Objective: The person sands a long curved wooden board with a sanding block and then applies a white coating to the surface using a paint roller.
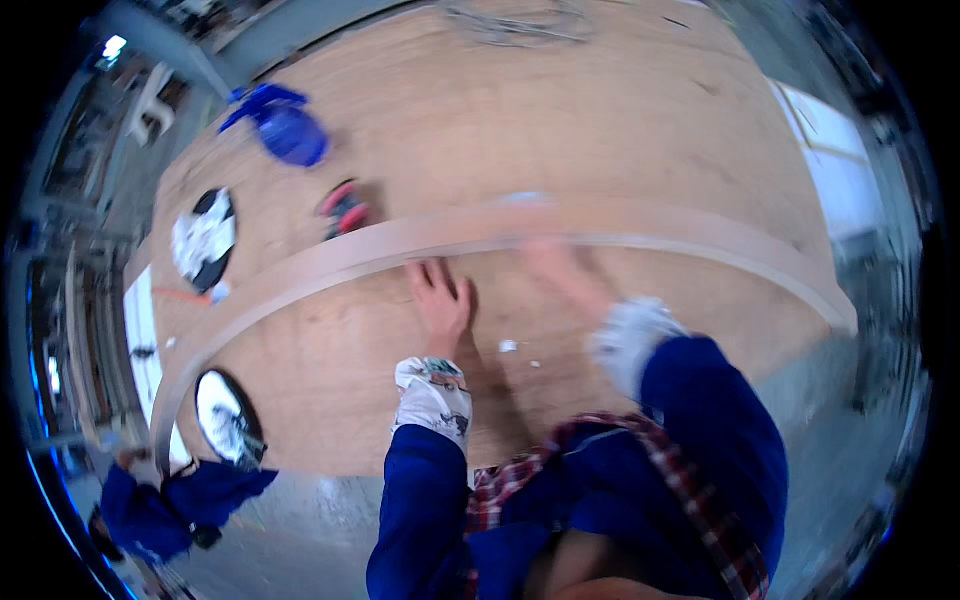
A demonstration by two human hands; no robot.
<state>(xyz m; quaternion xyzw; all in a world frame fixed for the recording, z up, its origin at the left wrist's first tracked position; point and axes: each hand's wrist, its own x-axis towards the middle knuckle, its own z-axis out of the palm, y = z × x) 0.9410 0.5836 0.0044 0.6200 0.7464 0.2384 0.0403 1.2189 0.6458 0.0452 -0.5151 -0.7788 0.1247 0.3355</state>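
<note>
Curved strip [450,230], one, long, pale brown, lighter along its near edge: set on the wooden table [600,110], bowed across it from the lower left to the right side, middle of the arch farthest from the wearer

Left hand [437,310], bare: palm down on the near side of the strip, fingers spread a little, fingertips at the strip's near edge; white patterned cuff [433,400], dark blue sleeve [420,480]

Right hand [560,268], bare, blurred: reaching over the strip, right of the left hand; whether its fingers are spread, pressed together or pinching anything cannot be told; white cuff [635,345], dark blue sleeve [715,420]

Pale bluish patch [525,199], one, blurred: by the right hand, at the strip's far edge; kind cannot be told

Blue bottle [290,132], one: on the far left of the table

Red and black object [345,207], one: just beyond the strip, nearer the wearer than the bottle

Black oval pieces, two: one bearing a crumpled white item [203,240], beyond the strip; one with a white middle [222,415], on the near side

Coil of wire [520,22], one: at the far edge

White scraps [508,346], small: near the left hand

Another person [150,510], blue clothes: lower left, beside the strip's end
</note>
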